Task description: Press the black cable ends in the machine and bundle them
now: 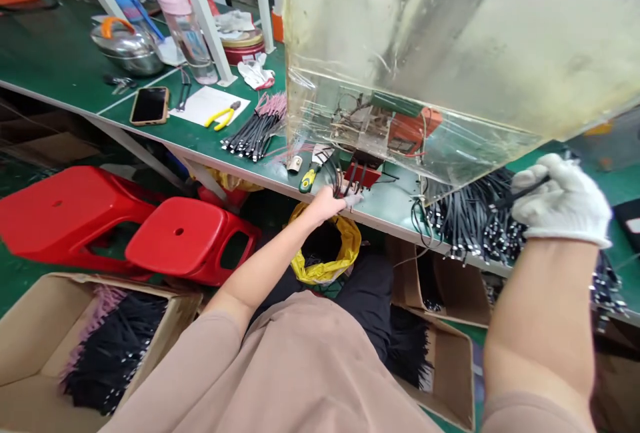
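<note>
The green table (55, 63) runs across the view, its near edge slanting down to the right. A cloudy clear cover (440, 33) stands over the middle and right of it. On the floor before the table's left half are a box (27, 326) of black cables with pink ends and two red stools (175, 240), side by side. A wide pile (465, 206) of black cables lies along the table's near edge toward the right, metal ends outward. Below the near edge, about midway, sits a yellow bag (353, 246). A smaller bundle (255, 133) lies on the table, left of the cover. The right hand (555, 203), in a white glove, is beside the pile with fingers closed on one black cable (533, 186). The left hand (335, 206) is at the near edge, just below a red block (367, 175) with black leads in front; its fingers are bent close together, but whether they grip the leads I cannot tell. The phone (150, 105) lies near the table's near edge, left of the yellow pliers (223, 115).
</note>
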`<state>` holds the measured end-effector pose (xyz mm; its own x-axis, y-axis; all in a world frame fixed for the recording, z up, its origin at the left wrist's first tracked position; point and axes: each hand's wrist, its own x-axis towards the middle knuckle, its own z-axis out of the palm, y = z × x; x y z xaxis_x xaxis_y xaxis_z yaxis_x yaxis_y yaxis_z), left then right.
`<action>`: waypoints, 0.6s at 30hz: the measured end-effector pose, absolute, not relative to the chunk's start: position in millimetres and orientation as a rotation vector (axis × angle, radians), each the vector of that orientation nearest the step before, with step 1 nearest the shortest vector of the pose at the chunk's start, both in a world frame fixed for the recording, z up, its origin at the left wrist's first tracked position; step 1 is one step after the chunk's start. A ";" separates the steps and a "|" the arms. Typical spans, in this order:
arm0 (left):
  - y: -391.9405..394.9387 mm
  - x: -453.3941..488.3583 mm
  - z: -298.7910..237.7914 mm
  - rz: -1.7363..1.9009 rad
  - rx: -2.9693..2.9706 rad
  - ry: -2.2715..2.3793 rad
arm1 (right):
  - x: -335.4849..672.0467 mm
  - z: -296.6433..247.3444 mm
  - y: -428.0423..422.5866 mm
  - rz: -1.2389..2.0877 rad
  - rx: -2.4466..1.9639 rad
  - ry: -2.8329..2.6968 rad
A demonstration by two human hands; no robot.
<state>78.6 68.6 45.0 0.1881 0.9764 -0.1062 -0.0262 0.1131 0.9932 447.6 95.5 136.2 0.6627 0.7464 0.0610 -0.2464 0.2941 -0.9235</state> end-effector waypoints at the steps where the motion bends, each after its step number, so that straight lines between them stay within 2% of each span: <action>1: 65.4 80.2 45.5 0.959 1.203 1.078 | 441.3 138.3 84.7 0.770 -1.037 -0.551; 5: 50.5 82.0 46.2 0.891 1.269 1.089 | 423.2 135.9 52.0 0.842 -0.999 -0.573; 10: 39.1 86.2 48.1 0.827 1.291 1.034 | 407.6 115.3 45.3 1.098 -1.012 -0.572; 14: 27.0 85.3 55.2 0.887 1.276 1.096 | 383.2 106.8 43.6 1.034 -0.957 -0.568; 18: 12.6 76.0 58.1 0.878 1.312 1.045 | 357.6 119.0 26.3 1.076 -0.951 -0.853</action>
